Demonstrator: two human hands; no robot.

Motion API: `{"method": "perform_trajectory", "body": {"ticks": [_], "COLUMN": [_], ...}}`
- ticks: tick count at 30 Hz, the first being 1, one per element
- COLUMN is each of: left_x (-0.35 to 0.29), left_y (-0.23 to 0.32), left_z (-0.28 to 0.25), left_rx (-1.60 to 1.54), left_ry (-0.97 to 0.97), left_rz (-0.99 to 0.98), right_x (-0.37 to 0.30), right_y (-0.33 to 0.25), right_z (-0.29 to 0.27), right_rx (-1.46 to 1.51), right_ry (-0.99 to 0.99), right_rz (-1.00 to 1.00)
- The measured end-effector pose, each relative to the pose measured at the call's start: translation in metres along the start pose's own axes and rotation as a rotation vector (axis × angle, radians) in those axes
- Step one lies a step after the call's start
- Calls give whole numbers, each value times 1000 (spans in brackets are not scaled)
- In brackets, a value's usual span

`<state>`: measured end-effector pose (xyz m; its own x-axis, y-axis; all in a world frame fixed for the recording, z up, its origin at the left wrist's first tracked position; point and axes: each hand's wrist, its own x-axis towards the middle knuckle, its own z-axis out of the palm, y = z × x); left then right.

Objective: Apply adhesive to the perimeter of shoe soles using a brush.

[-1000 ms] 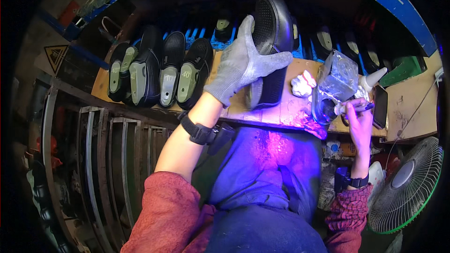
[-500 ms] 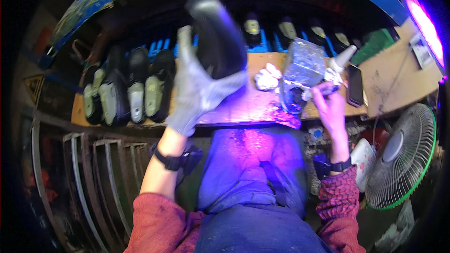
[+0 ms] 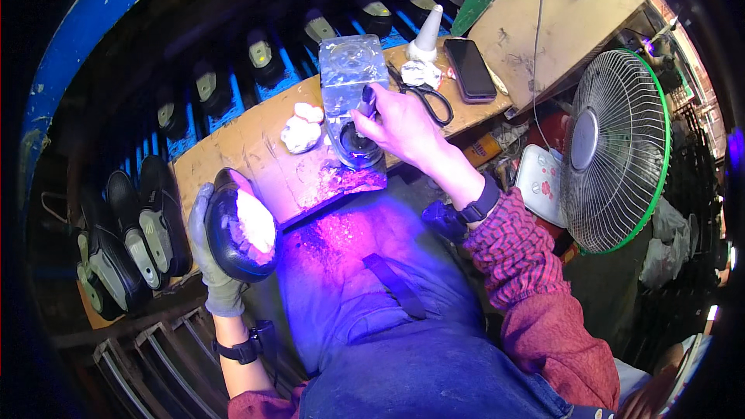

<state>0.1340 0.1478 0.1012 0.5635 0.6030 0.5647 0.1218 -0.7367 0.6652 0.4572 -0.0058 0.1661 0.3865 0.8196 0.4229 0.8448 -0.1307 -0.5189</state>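
Note:
My left hand [image 3: 211, 268], in a grey glove, grips a black shoe [image 3: 235, 226] at the near left edge of the wooden bench [image 3: 256, 143]. The shoe's opening faces up and glows pale under violet light. My right hand [image 3: 396, 124] is bare and holds a dark brush handle [image 3: 366, 101] that dips into a small round pot [image 3: 358, 147]. That pot stands in front of a clear plastic jar [image 3: 351, 77] on the bench.
Several black shoes [image 3: 128, 237] lie on a rack at the left and more sit along the blue conveyor behind the bench. Scissors [image 3: 425, 97], a phone [image 3: 470, 68], a white cone nozzle [image 3: 427, 32] and white wads [image 3: 301, 130] lie on the bench. A green-rimmed fan [image 3: 617, 147] stands right.
My left hand has brought the shoe down from high above the bench to its near left edge. My right hand has stayed at the jar and pot.

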Motion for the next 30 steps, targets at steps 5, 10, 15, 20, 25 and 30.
{"method": "perform_trajectory", "body": {"ticks": [5,10,15,20,25,30], "left_x": [2,-12,-39,-58,-65,-69], "left_y": [14,36,43,39,34,32], "left_z": [4,-1,-1,-4,-4,-6], "left_rx": [-410,299,334,236,233,217], "left_ry": [-73,35,-8,-63,-95,-104], "left_rz": [-373,257,230,64,76,70], "right_x": [-10,-49,-65,-9,24,18], "right_y": [11,25,-4,-78,-113,-110], "right_z": [-3,8,28,87,110,109], "right_rx": [4,454,800,1135,902,750], "right_ry": [23,187,294,-63,-215,-261], "right_rz": [102,210,363,389,412,433]}}
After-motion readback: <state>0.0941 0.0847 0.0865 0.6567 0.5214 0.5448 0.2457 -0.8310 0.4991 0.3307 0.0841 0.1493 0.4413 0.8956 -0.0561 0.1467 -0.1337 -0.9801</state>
